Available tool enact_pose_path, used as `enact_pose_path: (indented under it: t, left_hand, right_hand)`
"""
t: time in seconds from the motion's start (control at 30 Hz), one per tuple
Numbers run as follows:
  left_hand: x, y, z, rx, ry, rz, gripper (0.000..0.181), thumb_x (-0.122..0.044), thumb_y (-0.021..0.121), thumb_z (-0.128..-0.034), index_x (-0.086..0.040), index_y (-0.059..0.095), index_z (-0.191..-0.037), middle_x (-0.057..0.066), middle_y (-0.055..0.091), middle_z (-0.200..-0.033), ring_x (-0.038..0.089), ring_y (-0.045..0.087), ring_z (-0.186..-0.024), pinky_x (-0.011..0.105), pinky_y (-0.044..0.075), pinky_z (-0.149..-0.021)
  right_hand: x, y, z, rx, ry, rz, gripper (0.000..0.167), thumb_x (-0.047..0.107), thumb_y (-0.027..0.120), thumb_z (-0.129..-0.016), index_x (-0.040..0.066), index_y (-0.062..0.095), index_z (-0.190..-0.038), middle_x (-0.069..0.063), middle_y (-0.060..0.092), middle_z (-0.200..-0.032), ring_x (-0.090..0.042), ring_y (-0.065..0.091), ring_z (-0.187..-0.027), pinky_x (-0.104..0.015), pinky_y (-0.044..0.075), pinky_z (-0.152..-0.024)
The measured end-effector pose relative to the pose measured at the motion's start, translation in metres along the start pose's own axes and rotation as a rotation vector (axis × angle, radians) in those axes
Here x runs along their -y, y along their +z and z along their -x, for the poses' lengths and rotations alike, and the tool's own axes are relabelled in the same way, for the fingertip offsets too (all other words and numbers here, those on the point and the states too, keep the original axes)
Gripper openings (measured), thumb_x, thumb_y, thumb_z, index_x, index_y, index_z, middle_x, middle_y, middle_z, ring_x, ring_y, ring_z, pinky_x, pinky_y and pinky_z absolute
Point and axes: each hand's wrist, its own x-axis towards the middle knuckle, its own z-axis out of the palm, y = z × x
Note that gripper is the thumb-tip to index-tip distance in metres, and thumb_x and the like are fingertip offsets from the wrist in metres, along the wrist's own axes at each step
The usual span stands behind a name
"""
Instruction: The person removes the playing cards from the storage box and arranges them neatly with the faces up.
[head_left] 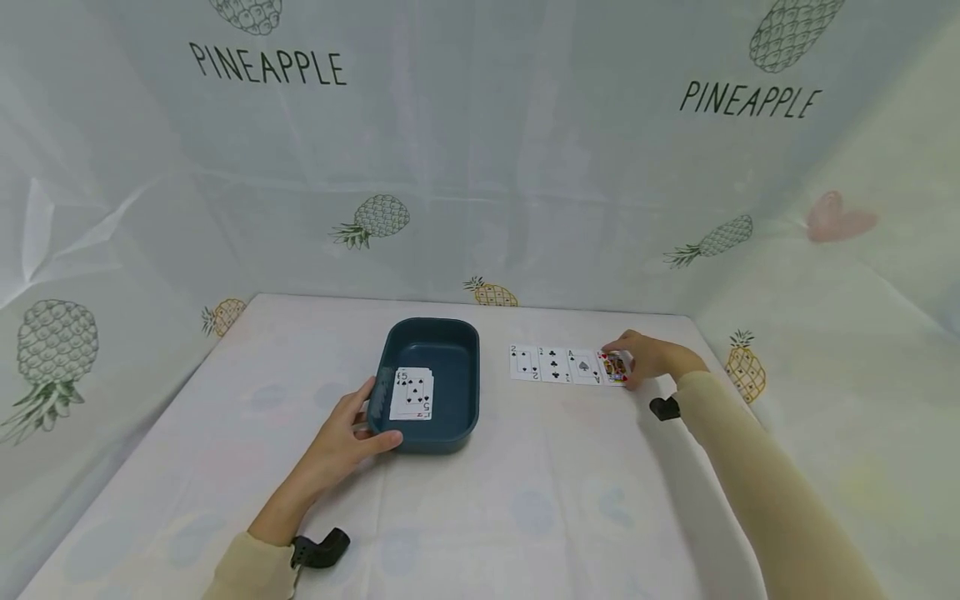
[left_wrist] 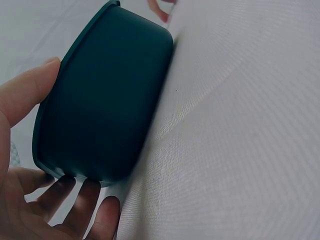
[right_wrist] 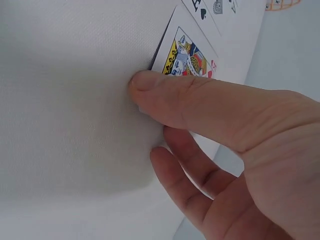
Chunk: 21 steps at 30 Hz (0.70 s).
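Head view. Left hand (head_left: 341, 446): grasping a dark teal, rounded rectangular tray (head_left: 453, 387) by its near left corner. Tray: standing on a white patterned cloth (head_left: 487, 508). Stack of white, black-pipped playing cards (head_left: 411, 394): lying face up in the tray's near left part. Right of the tray, left to right: white two card (head_left: 524, 363), white three of clubs (head_left: 554, 364), white ace of spades (head_left: 583, 365), white king card with coloured figure (head_left: 616, 367). Right hand (head_left: 657, 357): pinching the king card across its near and far edges.

Left wrist view. Thumb: pressing the rim; fingers: bracing the outer wall. Risk: uneven pressure could be tipping the tray, sending the loose stack sliding.

Right wrist view. Thumb: overlapping the king card; firmness cannot be told. Risks: thin edge offering little purchase, hence slipping or bending; sideways dragging could be disturbing the neighbouring ace.
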Motion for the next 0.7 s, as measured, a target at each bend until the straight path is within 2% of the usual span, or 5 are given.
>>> enact_pose_path:
  t: [0.33, 0.5, 0.7]
  left_hand:
    - [0.001, 0.000, 0.000, 0.000, -0.008, 0.003, 0.111, -0.034, 0.088, -0.0904, -0.022, 0.014, -0.173, 0.018, 0.021, -0.169, 0.041, 0.056, -0.137, 0.049, 0.054, -0.107]
    - [0.001, 0.000, 0.001, 0.005, -0.013, -0.006, 0.112, -0.036, 0.088, -0.0899, -0.024, 0.014, -0.173, 0.017, 0.022, -0.168, 0.040, 0.057, -0.136, 0.048, 0.054, -0.106]
    - [0.001, 0.000, 0.000, 0.007, -0.002, 0.000, 0.110, -0.035, 0.088, -0.0903, -0.024, 0.015, -0.173, 0.017, 0.024, -0.167, 0.041, 0.057, -0.135, 0.049, 0.054, -0.106]
  right_hand:
    - [-0.001, 0.000, 0.009, 0.024, 0.023, -0.068, 0.091, 0.007, 0.087, -0.082, 0.015, 0.045, -0.163, -0.016, 0.036, -0.157, -0.033, 0.056, -0.119, -0.055, 0.047, -0.099]
    - [-0.006, 0.004, 0.012, 0.034, 0.008, -0.148, 0.089, 0.005, 0.082, -0.084, 0.013, 0.042, -0.163, -0.017, 0.029, -0.164, -0.036, 0.054, -0.123, -0.059, 0.044, -0.103]
    - [-0.014, 0.009, 0.013, 0.024, -0.032, -0.178, 0.088, 0.002, 0.079, -0.084, 0.011, 0.042, -0.163, -0.019, 0.024, -0.166, -0.037, 0.056, -0.124, -0.058, 0.044, -0.104]
